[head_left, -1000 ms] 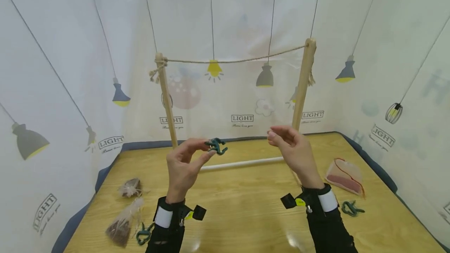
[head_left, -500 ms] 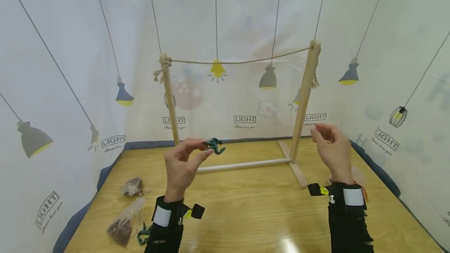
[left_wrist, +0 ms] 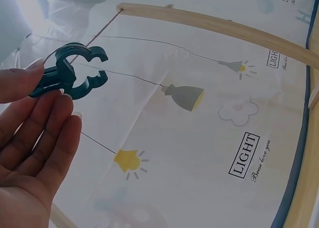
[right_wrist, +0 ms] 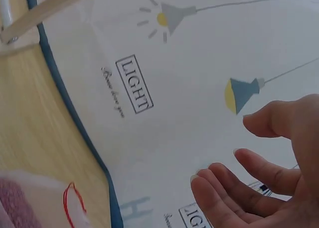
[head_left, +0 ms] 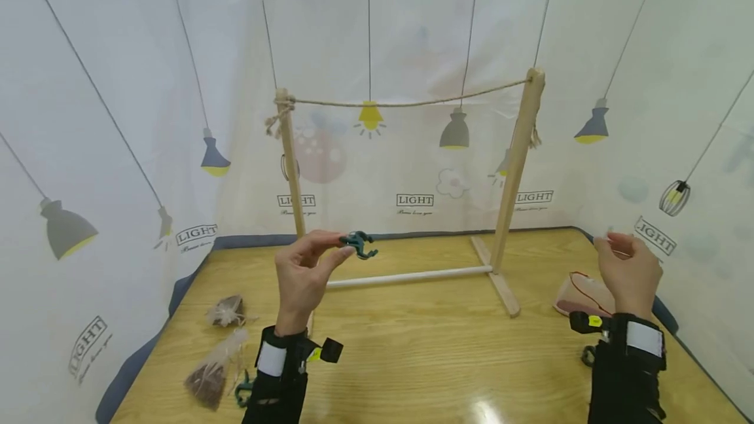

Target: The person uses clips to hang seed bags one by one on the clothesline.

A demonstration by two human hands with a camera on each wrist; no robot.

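Observation:
A dark green plastic spring clip (head_left: pixel 360 245) is pinched at its handles between the thumb and fingers of my left hand (head_left: pixel 302 273), held up before the wooden frame. In the left wrist view the hooked jaws of this clip (left_wrist: pixel 67 71) point away from the fingertips and stand apart. My right hand (head_left: pixel 631 273) is raised at the right above the table, near a drawstring pouch (head_left: pixel 580 293) with red cord. As the right wrist view shows, its fingers (right_wrist: pixel 214 193) are loosely bent with nothing between them.
Between two wooden posts (head_left: pixel 518 169) runs a sagging rope (head_left: pixel 406 105), with a white rod (head_left: pixel 409 277) low down. Two sheer bags (head_left: pixel 209 375) with dark contents lie at the left beside another green clip (head_left: pixel 243 390). One more clip (head_left: pixel 588 355) is partly hidden by the right sleeve.
My right hand has moved right and slightly down, from near the right post to over the table's right side. The left hand keeps its pinch on the clip, nearly still.

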